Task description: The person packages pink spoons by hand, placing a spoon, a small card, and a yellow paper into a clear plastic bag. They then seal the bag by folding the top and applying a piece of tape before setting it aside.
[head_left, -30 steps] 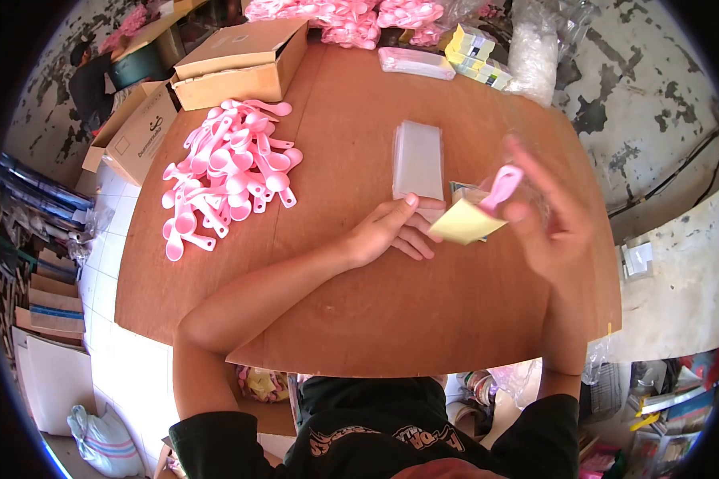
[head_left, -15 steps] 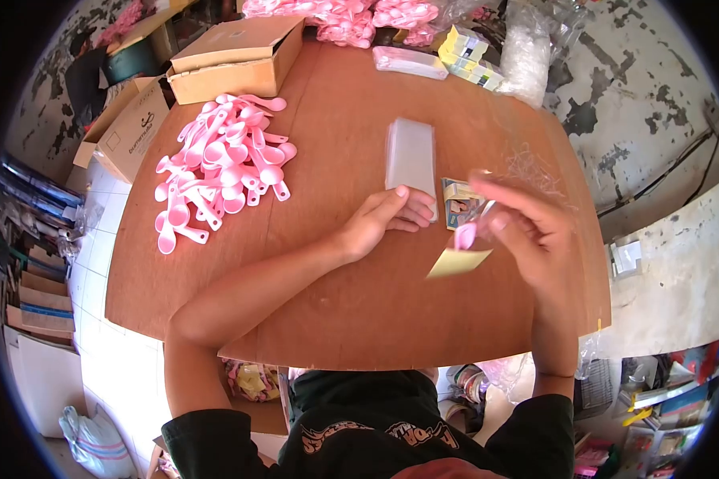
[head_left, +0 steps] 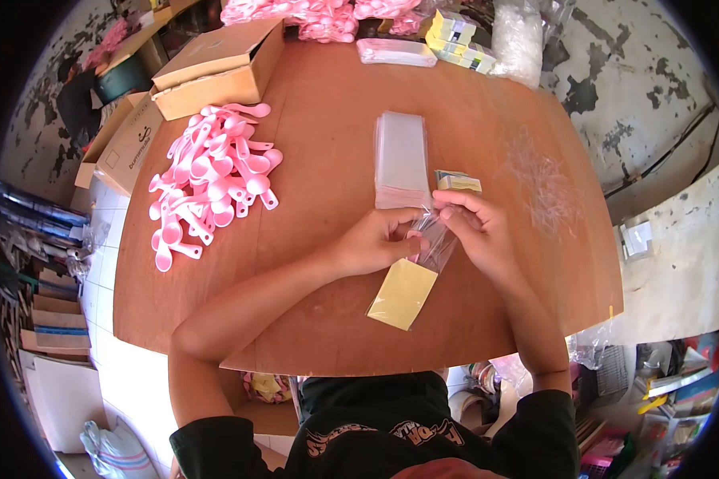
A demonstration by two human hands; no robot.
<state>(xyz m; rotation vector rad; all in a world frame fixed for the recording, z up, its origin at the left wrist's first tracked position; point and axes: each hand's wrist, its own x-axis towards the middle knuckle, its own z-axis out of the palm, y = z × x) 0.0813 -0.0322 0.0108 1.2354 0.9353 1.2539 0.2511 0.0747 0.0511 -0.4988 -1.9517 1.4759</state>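
Note:
A clear plastic bag with a yellow card in its lower end hangs at a slant between my two hands. My left hand is closed on the bag's left side; a bit of pink shows by its fingertips, mostly hidden. With thumb and forefinger, my right hand pinches the bag's upper end. Just beyond my fingers lies a stack of clear bags. Beside that stack is a small stack of printed cards, partly covered by my right hand.
Pink scoop spoons lie heaped on the wooden table at left. Behind them stands a cardboard box. Thin plastic strips are scattered at right. Card stacks, a plastic roll and bundled pink spoons line the back.
My right hand has come left and met my left hand at the bag. My left hand has left the stack of bags and now grips the bag. The card has swung down and left.

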